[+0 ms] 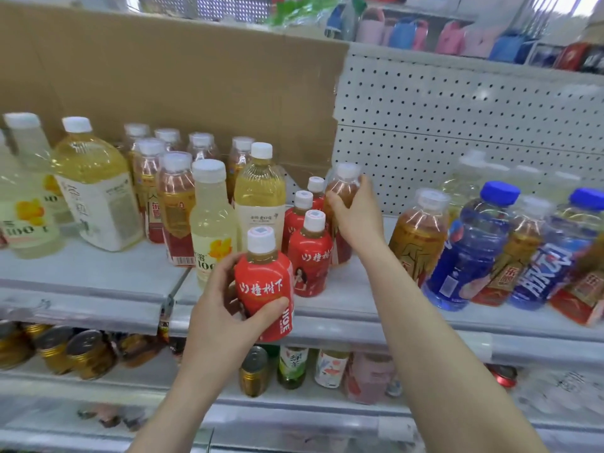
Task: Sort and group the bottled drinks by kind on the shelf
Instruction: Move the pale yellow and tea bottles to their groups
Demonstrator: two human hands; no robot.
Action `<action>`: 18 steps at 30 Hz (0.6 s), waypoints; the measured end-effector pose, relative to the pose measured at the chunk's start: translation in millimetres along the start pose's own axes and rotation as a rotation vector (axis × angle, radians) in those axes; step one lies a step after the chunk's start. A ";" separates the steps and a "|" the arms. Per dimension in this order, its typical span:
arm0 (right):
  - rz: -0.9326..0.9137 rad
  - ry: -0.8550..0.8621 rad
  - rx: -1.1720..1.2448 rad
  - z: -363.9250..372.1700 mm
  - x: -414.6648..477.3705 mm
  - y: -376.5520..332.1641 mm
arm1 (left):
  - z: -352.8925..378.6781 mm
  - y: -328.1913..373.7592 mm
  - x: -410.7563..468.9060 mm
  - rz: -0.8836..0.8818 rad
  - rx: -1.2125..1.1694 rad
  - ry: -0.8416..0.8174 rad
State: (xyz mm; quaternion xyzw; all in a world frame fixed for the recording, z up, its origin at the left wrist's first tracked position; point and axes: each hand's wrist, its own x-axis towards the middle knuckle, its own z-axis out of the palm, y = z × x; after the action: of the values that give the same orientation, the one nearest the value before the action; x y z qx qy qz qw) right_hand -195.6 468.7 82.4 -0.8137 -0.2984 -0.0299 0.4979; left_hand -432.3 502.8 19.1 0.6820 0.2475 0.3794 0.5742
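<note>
My left hand (222, 308) grips a small red-labelled bottle (264, 282) with a white cap, held at the shelf's front edge. My right hand (354, 217) is wrapped around an amber drink bottle (343, 188) standing to the right of three more red-labelled bottles (309, 256). Left of them stand pale yellow bottles (212, 217) and a cluster of amber bottles (175, 197). To the right, amber bottles (418, 233) and blue bottles (470, 246) are mixed together.
The grey shelf (98, 273) has a cardboard sheet (179, 76) behind its left half and white pegboard (457, 109) behind the right. Below, a lower shelf holds gold cans (81, 353) and assorted bottles (292, 366). Big yellow bottles (94, 184) stand far left.
</note>
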 end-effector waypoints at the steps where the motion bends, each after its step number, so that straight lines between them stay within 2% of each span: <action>1: -0.014 0.013 -0.011 -0.7 -4.6 0.5 | 0.1 -0.3 -0.3 0.003 0.016 -0.002; 6: -0.166 0.154 -0.097 -32.6 -55.9 -10.3 | 8.7 -4.3 0.2 0.042 0.105 -0.006; 9: -0.216 0.197 -0.042 -59.4 -83.1 -8.9 | 20.8 -6.3 5.8 0.084 0.205 0.001; 18: -0.147 0.294 0.201 -97.7 -129.5 35.3 | 69.8 4.3 38.3 0.192 0.372 0.006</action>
State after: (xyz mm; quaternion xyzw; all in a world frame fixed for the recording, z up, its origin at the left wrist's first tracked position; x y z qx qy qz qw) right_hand -259.4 317.2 58.6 -0.7228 -0.2824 -0.1546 0.6115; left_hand -354.2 490.0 28.6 0.7957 0.2488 0.3822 0.3986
